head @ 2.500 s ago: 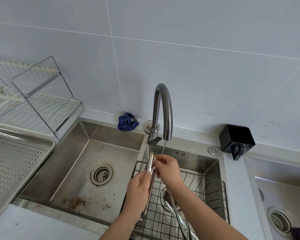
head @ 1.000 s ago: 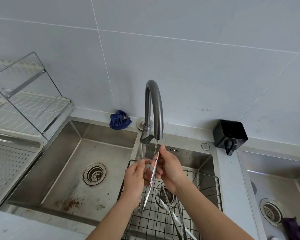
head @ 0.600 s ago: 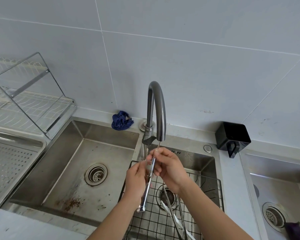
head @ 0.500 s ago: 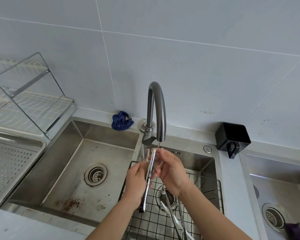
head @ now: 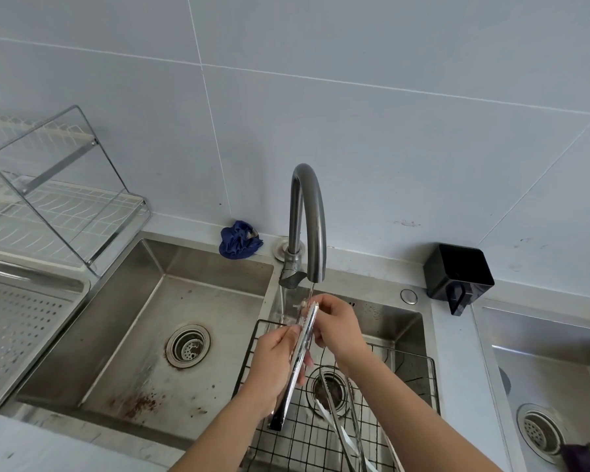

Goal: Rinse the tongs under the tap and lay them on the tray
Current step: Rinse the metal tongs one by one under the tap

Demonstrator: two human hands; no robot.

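Grips the tongs (head: pixel 298 352) around the middle with the left hand (head: pixel 273 367), fingers curled round the closed arms. Pinches the toothed top end with the right hand (head: pixel 338 330), directly under the thin stream from the tap (head: pixel 307 216). Holds them nearly upright above the wire basket (head: pixel 409 400) in the right basin, well apart from the perforated tray (head: pixel 21 321) at the far left.

Could slip from the left hand, because of wet smooth metal, and drop among the other utensils (head: pixel 341 413) in the basket. Could stay dirty lower down, since only the top end meets the water. Could also drip over the left basin (head: pixel 171 301) and the worktop (head: pixel 48 451) on the way to the tray.

Compared with 2.5 s ago: top end then just left of the stream, now under it; right hand then lower on the arms, now up at the very tip. Almost no difference from half a second ago.
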